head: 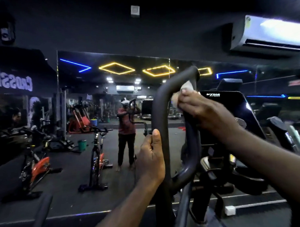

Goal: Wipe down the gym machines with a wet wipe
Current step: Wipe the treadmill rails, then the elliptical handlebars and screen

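Wiping is under way: the right hand's (200, 108) fingers pinch a crumpled white wet wipe (187, 87) against the upper bend of the dark looped handlebar (158, 101). The left hand (151, 159) grips its left side. Next, probably, the wipe slides down the bar

The wipe (187, 86) under the right hand (199, 108) is white; the handle loop (159, 99) in the left hand (150, 159) is dark grey. Left of that hand, the exercise bike (38, 167) is black and orange.
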A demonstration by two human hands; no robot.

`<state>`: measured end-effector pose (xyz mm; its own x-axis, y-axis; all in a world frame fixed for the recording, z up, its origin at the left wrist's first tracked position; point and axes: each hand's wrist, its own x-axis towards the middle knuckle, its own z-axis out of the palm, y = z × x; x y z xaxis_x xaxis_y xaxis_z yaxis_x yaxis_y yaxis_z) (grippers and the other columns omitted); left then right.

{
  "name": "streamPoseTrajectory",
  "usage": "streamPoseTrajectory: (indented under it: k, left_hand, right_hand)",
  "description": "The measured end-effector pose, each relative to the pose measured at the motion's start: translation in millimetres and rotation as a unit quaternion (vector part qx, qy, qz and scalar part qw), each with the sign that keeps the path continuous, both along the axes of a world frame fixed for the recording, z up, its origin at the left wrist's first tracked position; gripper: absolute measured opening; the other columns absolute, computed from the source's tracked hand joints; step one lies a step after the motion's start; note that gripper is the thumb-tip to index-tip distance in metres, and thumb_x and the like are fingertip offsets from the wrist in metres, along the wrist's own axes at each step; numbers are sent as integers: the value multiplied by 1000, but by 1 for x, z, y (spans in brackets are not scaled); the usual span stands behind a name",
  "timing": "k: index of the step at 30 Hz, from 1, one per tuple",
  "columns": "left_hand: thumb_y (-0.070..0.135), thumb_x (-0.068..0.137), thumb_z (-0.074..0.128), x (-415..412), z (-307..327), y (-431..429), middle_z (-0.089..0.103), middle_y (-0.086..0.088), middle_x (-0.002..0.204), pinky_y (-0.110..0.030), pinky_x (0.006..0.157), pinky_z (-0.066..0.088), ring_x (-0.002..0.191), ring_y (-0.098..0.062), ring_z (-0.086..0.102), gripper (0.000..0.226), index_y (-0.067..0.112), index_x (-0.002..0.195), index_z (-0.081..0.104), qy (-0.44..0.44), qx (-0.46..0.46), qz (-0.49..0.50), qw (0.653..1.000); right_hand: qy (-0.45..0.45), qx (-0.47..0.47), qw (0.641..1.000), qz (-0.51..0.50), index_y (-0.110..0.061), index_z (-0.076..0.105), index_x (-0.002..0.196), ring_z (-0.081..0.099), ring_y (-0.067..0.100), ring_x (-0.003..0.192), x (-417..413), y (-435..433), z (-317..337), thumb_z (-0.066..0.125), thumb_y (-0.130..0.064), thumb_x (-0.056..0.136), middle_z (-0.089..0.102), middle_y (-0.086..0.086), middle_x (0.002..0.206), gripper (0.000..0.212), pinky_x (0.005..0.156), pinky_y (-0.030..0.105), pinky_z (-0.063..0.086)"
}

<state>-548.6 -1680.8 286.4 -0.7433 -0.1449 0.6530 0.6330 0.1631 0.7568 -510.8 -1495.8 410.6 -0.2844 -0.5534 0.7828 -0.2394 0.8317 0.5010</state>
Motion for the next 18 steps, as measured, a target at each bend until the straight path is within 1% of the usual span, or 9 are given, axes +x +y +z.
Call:
streamPoseTrajectory:
  k: [2,5,7,8,10,11,13,16,18]
  left_hand:
    - [77,100,28,2,2,-9,56,7,63,-33,57,42,61,-6,57,58,30,90,61,-5,-9,-44,999]
    - [65,105,32,2,8,-24,57,11,62,-14,48,37,55,1,56,49,32,92,65,-13,-58,-85,995]
    - [60,107,32,-1,9,-33,52,12,56,-13,44,33,47,3,51,54,28,73,58,-21,-64,-112,991]
    - [59,108,32,-3,8,-36,49,11,53,-16,45,34,42,0,47,59,24,66,54,-29,-63,-125,990]
    - [65,106,31,-7,3,-42,58,-5,56,-34,50,47,48,-18,57,72,8,74,61,-53,-45,-165,984]
    - [68,104,32,-10,-4,-43,66,-14,66,-45,56,55,59,-33,65,77,2,82,64,-69,-29,-182,980]
    - [78,99,32,-15,-19,-42,70,-20,74,-52,67,59,68,-41,67,85,2,86,69,-95,0,-204,974]
    - [93,86,37,-18,-47,-38,70,-6,70,-45,67,50,67,-29,65,80,22,73,73,-148,33,-256,955]
    - [89,88,39,-15,-62,-34,69,-6,71,-38,67,48,68,-26,64,78,20,74,73,-184,60,-302,934]
  right_hand:
    - [-25,-7,999,-23,-8,70,128,52,24,140,14,-13,-16,65,2,89,65,7,138,41,112,37,47]
    - [-123,-31,985,-114,-23,71,119,62,19,123,30,-48,-31,60,-9,96,67,-4,124,29,91,23,49]
    - [-145,-177,969,-89,-28,74,114,70,20,104,29,-67,-30,60,-5,89,73,-7,113,37,85,32,56]
    - [-119,-273,954,-45,-29,77,113,73,17,97,28,-72,-24,62,-3,89,76,-9,108,39,84,29,58]
    - [-87,-446,890,30,-27,79,117,70,6,91,27,-83,-9,63,-5,96,75,-13,101,34,76,4,49]
    - [-97,-501,858,57,-26,78,118,68,1,89,27,-90,-6,63,-7,99,74,-13,98,31,70,-2,43]
    - [-113,-521,842,81,-26,77,118,65,-11,78,27,-104,-19,64,-8,101,74,-11,92,28,66,-2,40]
    - [-103,-458,883,18,-23,78,120,66,-8,95,39,-112,-64,66,-5,96,78,-11,107,33,83,-3,40]
    - [-114,-451,885,-9,-22,78,120,65,-13,95,48,-108,-96,67,-2,94,76,-17,104,35,90,2,44]
